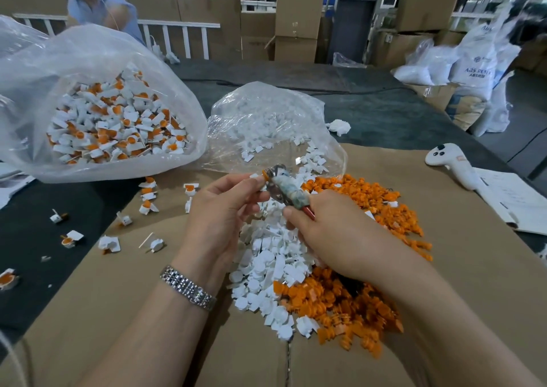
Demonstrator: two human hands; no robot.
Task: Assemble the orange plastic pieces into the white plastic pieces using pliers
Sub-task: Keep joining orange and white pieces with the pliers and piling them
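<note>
- The right hand (334,229) is gripping the pliers (285,191), its fingers curled round the handles.
- The left hand (219,212) is pinching a small orange-and-white piece (260,177) at the pliers' tip, fingers clamped on it.
- Loose white pieces (266,271) and orange pieces (352,303) are lying piled on the cardboard (461,271) covering the desk, under both hands.
- A clear bag (97,105) at upper left is holding assembled pieces.

Stacked cardboard boxes (297,25) line the back, a white railing (177,36) stands left, white sacks (473,70) slump right, beyond the grey surface (370,111)
</note>
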